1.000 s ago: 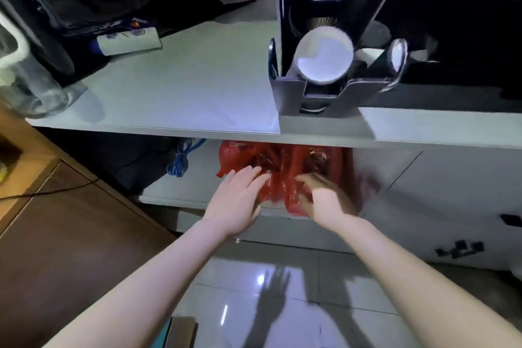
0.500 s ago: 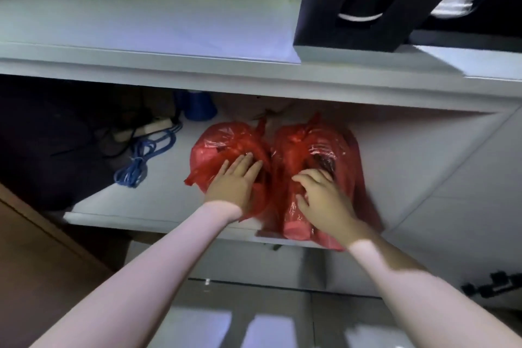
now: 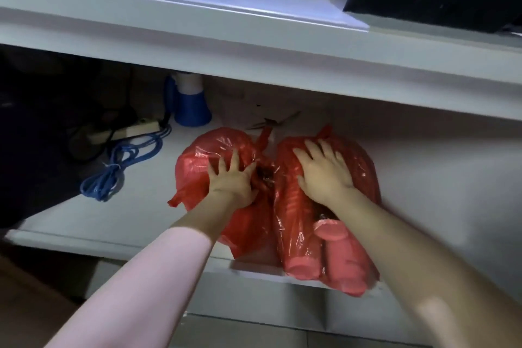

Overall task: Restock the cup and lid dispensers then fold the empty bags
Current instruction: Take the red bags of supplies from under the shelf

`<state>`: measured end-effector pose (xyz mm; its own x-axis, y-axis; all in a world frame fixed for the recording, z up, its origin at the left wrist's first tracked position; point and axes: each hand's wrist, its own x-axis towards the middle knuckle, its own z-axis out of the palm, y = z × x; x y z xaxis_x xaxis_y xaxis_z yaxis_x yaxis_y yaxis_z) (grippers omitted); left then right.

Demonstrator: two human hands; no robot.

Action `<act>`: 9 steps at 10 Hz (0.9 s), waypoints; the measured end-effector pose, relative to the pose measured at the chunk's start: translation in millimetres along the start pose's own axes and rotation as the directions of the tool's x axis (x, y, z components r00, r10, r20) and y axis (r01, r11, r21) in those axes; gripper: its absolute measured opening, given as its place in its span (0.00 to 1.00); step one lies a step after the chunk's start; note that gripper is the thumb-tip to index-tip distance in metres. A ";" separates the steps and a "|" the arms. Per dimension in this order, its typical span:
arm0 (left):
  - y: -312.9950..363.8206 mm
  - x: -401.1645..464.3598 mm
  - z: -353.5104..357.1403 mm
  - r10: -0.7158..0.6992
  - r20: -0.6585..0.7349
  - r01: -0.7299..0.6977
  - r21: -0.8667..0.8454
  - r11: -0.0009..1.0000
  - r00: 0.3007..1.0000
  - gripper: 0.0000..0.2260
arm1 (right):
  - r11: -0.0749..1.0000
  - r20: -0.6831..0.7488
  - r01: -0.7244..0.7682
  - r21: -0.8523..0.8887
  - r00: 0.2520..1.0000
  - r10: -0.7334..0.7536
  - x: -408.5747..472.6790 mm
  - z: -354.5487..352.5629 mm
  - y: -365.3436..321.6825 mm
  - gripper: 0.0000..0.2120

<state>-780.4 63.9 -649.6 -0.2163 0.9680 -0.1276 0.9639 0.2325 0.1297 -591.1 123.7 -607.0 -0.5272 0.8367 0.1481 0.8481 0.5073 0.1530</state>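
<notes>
**2 hands on 2 bags**

Spread flat with straight fingers: left hand (image 3: pixel 230 178) atop left crinkled red plastic bag (image 3: pixel 197 155), right hand (image 3: pixel 324 172) atop right red plastic bag (image 3: pixel 361 175) of stacked cups. Both lying side by side on white lower shelf (image 3: pixel 127 220), near coiled blue cable (image 3: pixel 121 167).

Two red bags (image 3: pixel 209 150) (image 3: pixel 358 167), two hands (image 3: pixel 230 178) (image 3: pixel 324 175), one blue cable (image 3: pixel 118 169).

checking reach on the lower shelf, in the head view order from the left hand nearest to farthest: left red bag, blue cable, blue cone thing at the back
1. left red bag, under the left hand.
2. blue cable, to its left on the shelf.
3. blue cone thing, at the back, upper left.
</notes>
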 end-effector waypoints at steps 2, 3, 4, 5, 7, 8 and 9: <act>-5.3 -23.9 36.7 0.059 -0.127 -0.043 0.124 0.991 0.990 0.29 | 0.973 0.215 -0.073 -0.218 0.969 0.121 30.7 14.6 -12.7 0.33; -6.3 -37.6 35.5 0.142 -0.233 -0.114 0.128 0.985 0.962 0.23 | 0.947 0.175 -0.021 -0.319 0.981 0.081 24.7 13.7 -21.1 0.23; -9.7 -58.1 34.5 0.215 -0.265 -0.193 0.107 0.975 0.940 0.18 | 0.950 0.167 -0.006 -0.313 0.984 0.061 8.8 10.7 -19.5 0.19; -9.2 -83.2 22.4 0.211 -0.249 -0.201 0.065 0.977 0.945 0.17 | 0.958 0.225 0.062 -0.279 0.974 0.003 -17.2 1.3 -17.9 0.20; 3.3 -151.0 -26.2 0.178 -0.241 -0.216 -0.144 0.966 0.954 0.17 | 0.991 0.248 0.128 -0.039 0.962 -0.115 -74.4 -54.4 -34.7 0.18; 5.4 -182.5 -54.8 0.149 -0.116 -0.159 -0.090 0.983 0.982 0.15 | 0.993 0.344 0.037 0.112 0.936 -0.073 -107.8 -84.1 -34.1 0.15; 19.4 -219.2 -82.3 -0.005 -0.031 -0.011 -0.494 0.870 1.000 0.12 | 0.876 0.431 -0.259 0.407 0.900 0.066 -149.5 -108.6 -33.5 0.20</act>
<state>-727.1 -135.9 -538.2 -0.2255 0.9693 -0.0980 0.7640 0.2384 0.5995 -546.4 -40.8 -528.2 -0.3957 0.8755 -0.2772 0.9010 0.3117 -0.3017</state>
